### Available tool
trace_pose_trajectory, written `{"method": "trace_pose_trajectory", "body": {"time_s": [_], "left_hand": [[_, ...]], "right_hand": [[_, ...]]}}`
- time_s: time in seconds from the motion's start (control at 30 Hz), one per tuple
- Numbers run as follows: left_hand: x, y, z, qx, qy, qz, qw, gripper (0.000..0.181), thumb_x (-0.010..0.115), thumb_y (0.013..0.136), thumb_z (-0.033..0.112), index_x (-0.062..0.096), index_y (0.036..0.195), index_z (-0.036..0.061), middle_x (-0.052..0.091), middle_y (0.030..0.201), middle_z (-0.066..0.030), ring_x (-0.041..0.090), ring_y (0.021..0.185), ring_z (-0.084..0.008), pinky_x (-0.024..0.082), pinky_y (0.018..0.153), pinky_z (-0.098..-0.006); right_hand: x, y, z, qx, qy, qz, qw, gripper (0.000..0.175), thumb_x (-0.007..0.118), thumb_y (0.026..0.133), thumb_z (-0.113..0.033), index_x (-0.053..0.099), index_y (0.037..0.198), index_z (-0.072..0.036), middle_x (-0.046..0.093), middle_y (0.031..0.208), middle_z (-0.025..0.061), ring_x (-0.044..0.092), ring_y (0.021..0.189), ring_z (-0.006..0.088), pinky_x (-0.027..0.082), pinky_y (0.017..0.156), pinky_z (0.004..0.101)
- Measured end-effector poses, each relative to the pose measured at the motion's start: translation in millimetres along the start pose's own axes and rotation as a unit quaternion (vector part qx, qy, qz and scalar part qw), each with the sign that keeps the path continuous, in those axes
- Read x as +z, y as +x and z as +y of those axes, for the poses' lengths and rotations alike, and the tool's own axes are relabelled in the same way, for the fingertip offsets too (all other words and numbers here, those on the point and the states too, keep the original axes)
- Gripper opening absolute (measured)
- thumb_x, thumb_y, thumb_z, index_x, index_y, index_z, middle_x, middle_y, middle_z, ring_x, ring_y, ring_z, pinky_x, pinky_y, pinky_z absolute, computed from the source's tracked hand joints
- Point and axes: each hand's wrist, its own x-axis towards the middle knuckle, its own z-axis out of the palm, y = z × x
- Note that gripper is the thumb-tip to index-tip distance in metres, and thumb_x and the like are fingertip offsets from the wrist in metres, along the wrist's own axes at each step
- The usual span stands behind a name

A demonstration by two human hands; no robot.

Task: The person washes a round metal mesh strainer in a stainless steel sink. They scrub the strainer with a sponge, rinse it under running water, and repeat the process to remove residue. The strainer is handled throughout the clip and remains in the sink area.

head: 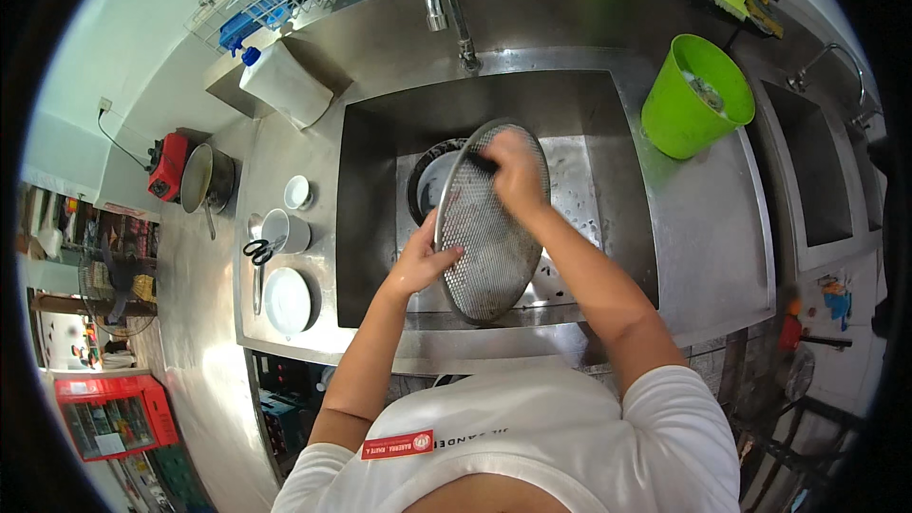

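Observation:
A round perforated metal strainer tray (484, 228) stands tilted over the stainless steel sink (499, 100). My left hand (427, 256) grips its near left rim, with the thumb over the mesh face. Against the inner face, near the top, my right hand (514, 167) is closed on a small dark object, perhaps a scrubber; it is blurred and mostly hidden by the fingers. Behind the tray, partly covered by it, a dark round pan with a pale bowl (436, 178) lies on the sink floor. Drops and dark specks dot the floor of the sink.
A chrome faucet (445, 7) rises behind the sink. On the left counter are a white jug (286, 85), a small cup (298, 192), a white container (286, 231), black-handled scissors (258, 251), white plates (287, 301) and a metal pot (206, 178). A green bin (684, 100) stands at right.

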Motion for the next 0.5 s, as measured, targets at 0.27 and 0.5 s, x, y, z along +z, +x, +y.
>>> {"method": "trace_pose_trajectory", "body": {"time_s": [0.27, 0.5], "left_hand": [[4, 2, 9, -0.003, -0.080, -0.002, 0.997, 0.070, 0.058, 0.074, -0.008, 0.027, 0.135, 0.0031, 0.046, 0.120, -0.0061, 0.044, 0.110, -0.0134, 0.038, 0.090, -0.0258], [6, -3, 1, 0.057, -0.047, -0.007, 0.997, 0.074, 0.056, 0.074, -0.008, 0.020, 0.138, 0.0016, 0.040, 0.128, -0.0080, 0.037, 0.118, -0.0149, 0.030, 0.098, -0.0274]], "right_hand": [[-1, 15, 1, -0.038, 0.019, -0.009, 0.999, 0.022, 0.049, 0.061, 0.011, 0.060, 0.078, 0.001, 0.060, 0.084, 0.0136, 0.058, 0.084, 0.0309, 0.046, 0.077, 0.0369], [10, 23, 7, -0.079, 0.046, -0.007, 0.996, 0.030, 0.042, 0.060, 0.014, 0.060, 0.080, 0.002, 0.059, 0.079, 0.0162, 0.058, 0.080, 0.0318, 0.045, 0.074, 0.0359]]}}
